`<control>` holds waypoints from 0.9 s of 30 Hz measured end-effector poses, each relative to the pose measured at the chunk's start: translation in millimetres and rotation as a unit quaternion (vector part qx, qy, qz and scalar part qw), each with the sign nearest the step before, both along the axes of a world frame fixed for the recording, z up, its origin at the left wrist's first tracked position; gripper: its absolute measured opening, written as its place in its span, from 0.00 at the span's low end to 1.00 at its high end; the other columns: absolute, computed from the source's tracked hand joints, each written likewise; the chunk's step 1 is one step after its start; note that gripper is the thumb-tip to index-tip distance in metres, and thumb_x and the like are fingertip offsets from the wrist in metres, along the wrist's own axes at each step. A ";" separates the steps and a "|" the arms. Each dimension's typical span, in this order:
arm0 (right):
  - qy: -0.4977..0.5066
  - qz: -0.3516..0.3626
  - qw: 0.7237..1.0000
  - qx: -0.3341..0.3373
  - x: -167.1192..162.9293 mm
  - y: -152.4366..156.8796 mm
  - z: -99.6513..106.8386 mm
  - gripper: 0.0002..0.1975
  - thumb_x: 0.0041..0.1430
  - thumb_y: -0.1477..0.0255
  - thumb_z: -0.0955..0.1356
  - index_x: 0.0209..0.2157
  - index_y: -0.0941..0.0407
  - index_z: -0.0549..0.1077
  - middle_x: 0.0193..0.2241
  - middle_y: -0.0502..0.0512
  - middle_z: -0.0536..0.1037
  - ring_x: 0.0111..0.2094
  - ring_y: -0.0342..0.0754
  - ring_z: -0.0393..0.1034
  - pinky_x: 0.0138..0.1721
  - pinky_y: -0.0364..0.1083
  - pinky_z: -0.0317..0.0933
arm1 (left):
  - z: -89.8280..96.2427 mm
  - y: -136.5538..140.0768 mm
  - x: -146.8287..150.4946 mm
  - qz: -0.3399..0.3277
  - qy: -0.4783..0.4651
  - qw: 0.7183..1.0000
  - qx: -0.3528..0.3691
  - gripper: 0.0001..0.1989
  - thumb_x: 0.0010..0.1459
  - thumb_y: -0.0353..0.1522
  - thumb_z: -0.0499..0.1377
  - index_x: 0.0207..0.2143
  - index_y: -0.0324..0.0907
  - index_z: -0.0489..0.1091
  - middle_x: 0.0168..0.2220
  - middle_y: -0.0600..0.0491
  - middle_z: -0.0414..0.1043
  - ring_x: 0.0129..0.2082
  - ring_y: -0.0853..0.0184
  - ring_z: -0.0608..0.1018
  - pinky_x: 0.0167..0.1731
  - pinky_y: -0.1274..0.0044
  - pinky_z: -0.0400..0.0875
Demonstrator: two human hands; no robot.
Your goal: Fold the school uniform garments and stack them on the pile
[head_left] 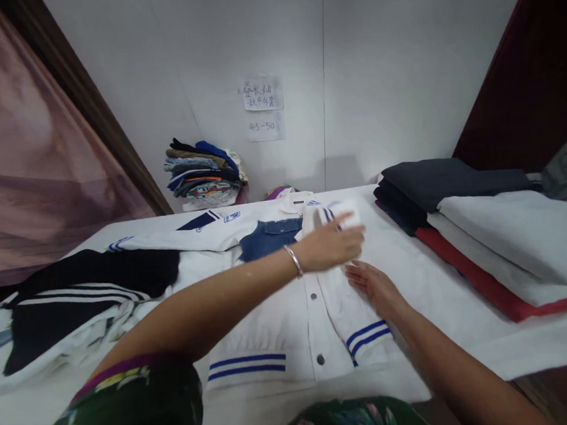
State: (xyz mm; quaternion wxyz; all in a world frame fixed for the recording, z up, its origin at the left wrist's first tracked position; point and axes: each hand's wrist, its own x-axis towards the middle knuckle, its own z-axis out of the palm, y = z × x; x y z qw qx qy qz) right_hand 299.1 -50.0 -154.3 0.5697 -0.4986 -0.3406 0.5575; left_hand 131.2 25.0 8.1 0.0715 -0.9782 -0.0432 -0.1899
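A white button-front jacket (272,312) with blue stripes at hem and cuffs and a dark denim patch lies face up before me. One sleeve (368,334) is folded down along its right side, cuff near the hem. The other sleeve (181,240) stretches out to the left. My left hand (328,243), below a silver bracelet, reaches across the jacket's upper right part with fingers spread. Close under it, my right hand (375,287) is at the folded sleeve's outer edge, fingers extended. Whether either hand presses on the cloth is hard to tell.
Folded clothes in grey, white and red (494,234) are stacked on the right. Black and white garments (91,289) lie loosely on the left of the white table (261,416). A clothing pile (205,170) stands by the wall, beside handwritten paper notes (263,108).
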 end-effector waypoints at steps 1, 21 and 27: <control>0.082 0.012 0.996 -0.030 5.0 1.2 4.0 0.17 0.55 0.59 0.67 0.42 0.55 0.74 0.39 0.56 0.79 0.42 0.50 0.74 0.48 0.50 0.66 | -22.4 -14.0 3.9 -0.086 0.044 0.995 0.028 0.12 0.60 0.26 0.52 0.34 0.47 0.74 0.43 0.52 0.75 0.53 0.68 0.69 0.62 0.68 0.47; 0.168 0.111 0.977 -0.064 11.8 -7.2 11.0 0.20 0.61 0.56 0.60 0.46 0.53 0.67 0.39 0.58 0.79 0.43 0.52 0.74 0.47 0.55 0.66 | -138.6 -26.9 -15.4 0.406 -0.320 0.487 -0.704 0.31 0.48 0.38 0.65 0.52 0.38 0.61 0.30 0.53 0.71 0.24 0.70 0.72 0.22 0.80 0.63; 0.142 0.125 0.980 -0.064 10.5 -10.5 15.5 0.25 0.61 0.56 0.59 0.54 0.56 0.64 0.48 0.60 0.75 0.49 0.53 0.71 0.47 0.52 0.66 | -124.1 -41.1 -9.9 0.343 -0.327 0.617 -0.628 0.09 0.50 0.27 0.60 0.37 0.40 0.69 0.20 0.59 0.64 0.21 0.72 0.67 0.24 0.79 0.61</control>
